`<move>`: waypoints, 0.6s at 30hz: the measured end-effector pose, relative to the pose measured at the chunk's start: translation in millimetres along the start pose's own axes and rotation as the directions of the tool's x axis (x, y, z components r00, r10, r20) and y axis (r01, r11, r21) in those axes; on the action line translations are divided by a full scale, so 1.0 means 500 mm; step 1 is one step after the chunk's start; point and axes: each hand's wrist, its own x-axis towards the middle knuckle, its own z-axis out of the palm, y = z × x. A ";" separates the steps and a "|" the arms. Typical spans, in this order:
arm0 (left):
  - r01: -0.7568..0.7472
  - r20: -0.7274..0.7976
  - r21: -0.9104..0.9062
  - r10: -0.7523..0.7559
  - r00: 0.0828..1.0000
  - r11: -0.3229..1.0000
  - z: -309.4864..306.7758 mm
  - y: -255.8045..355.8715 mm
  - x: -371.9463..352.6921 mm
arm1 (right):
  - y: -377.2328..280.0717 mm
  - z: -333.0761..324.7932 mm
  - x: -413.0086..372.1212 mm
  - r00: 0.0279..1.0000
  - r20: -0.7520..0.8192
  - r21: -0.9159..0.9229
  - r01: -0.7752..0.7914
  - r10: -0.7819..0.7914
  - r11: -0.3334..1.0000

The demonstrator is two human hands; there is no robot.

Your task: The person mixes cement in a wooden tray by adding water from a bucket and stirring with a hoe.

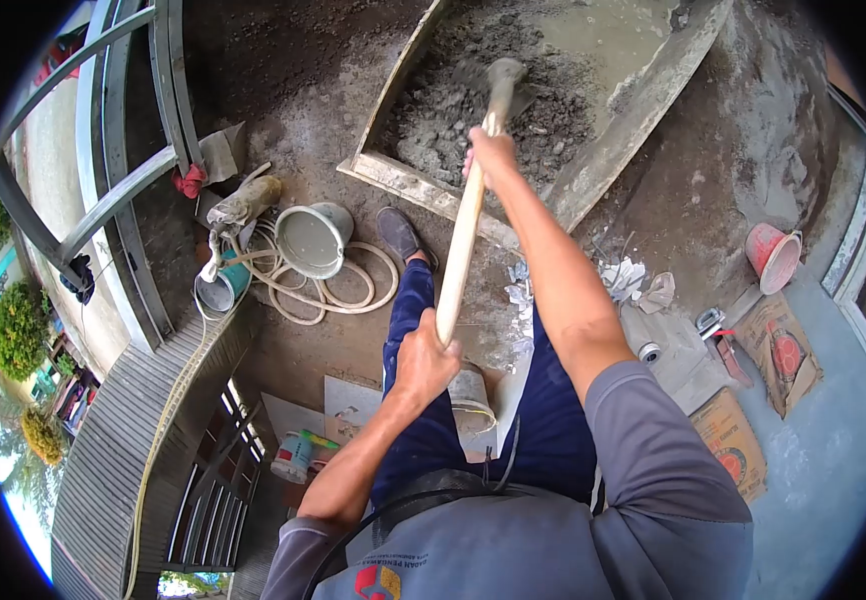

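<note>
Both of my hands are wrapped round the long wooden handle of a hoe (465,235). My left hand (425,358) closes on its lower end, just in front of my body. Farther up the shaft, near the head, my right hand (492,156) grips it. The hoe's metal head is over wet grey mortar (443,110), its blade smeared by motion and partly hidden. Boards frame the mixing trough (413,182) that holds the mortar, with cloudy water pooled at its far right.
A bucket of grey water (314,243) stands left of my foot beside a coiled hose (378,300). A blue bucket (221,290) is farther left. To the right are a red bucket (775,258) and cement bags (779,350). Another bucket (471,395) sits between my legs.
</note>
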 end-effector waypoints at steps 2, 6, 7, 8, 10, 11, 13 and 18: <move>0.100 0.063 0.015 -0.101 0.993 0.995 0.000 -0.028 -0.071 | 0.085 0.000 -0.047 0.995 -0.019 -0.031 -0.098 0.098 0.995; 0.040 0.135 -0.020 -0.037 0.990 0.999 0.027 -0.044 -0.198 | 0.033 -0.091 -0.213 0.999 0.011 0.075 -0.038 0.037 0.996; -0.016 0.128 -0.033 0.020 0.992 0.999 0.026 -0.038 -0.192 | -0.009 -0.107 -0.250 0.999 -0.031 0.073 0.028 -0.026 0.997; -0.078 0.118 -0.045 0.083 0.990 0.996 0.022 -0.030 -0.174 | -0.059 -0.123 -0.266 0.995 -0.059 0.089 0.081 -0.076 0.993; -0.220 0.048 -0.032 0.222 0.974 0.975 0.026 -0.019 -0.109 | -0.180 -0.133 -0.257 0.967 -0.127 0.078 0.230 -0.219 0.970; -0.257 0.057 -0.008 0.257 0.965 0.966 0.002 0.015 -0.058 | -0.236 -0.132 -0.231 0.957 -0.128 0.077 0.270 -0.259 0.960; -0.296 0.006 0.035 0.296 0.955 0.955 -0.042 0.075 0.036 | -0.313 -0.106 -0.155 0.924 -0.120 0.072 0.372 -0.362 0.925; -0.082 -0.049 0.038 0.084 0.995 0.996 -0.080 0.025 0.072 | -0.129 0.044 0.027 0.995 -0.034 0.000 0.093 -0.093 0.996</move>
